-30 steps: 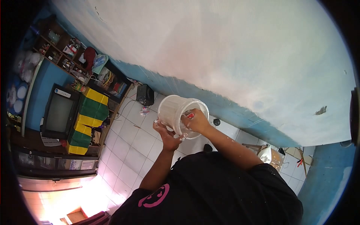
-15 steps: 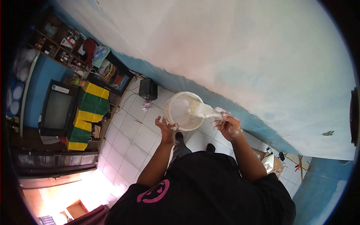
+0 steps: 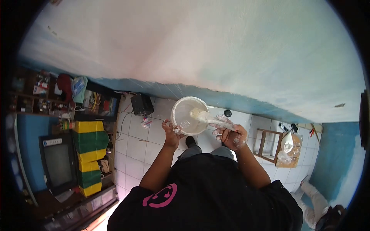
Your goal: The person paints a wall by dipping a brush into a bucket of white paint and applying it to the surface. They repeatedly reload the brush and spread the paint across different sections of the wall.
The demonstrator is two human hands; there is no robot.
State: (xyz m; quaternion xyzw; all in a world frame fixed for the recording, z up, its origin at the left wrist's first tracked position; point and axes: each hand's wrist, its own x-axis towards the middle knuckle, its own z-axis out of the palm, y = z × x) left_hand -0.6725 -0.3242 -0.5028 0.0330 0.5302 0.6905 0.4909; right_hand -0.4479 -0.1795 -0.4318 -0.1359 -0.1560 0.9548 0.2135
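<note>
A white plastic bucket (image 3: 174, 111) hangs in front of my body, its inside smeared with pale paint. My left hand (image 3: 171, 134) grips it at the lower left rim, and the fingertips are spotted with white. In my right hand (image 3: 233, 138) is a wide paintbrush (image 3: 206, 117), its handle coated in white. The brush lies across the bucket's right rim, pale bristles over the inside. White paint also marks my right fingers and palm.
A half-white, half-blue wall (image 3: 231, 50) stands ahead. On the left are a black speaker (image 3: 142, 104), a television (image 3: 58, 163) and shelves. A wooden stool (image 3: 295, 154) with plastic bags stands right. Another person's legs (image 3: 314, 202) show at lower right.
My view has turned, bringing the stool and the other person's legs in on the right. The brush's bristles sit slightly further left and lower. Both hands keep their holds.
</note>
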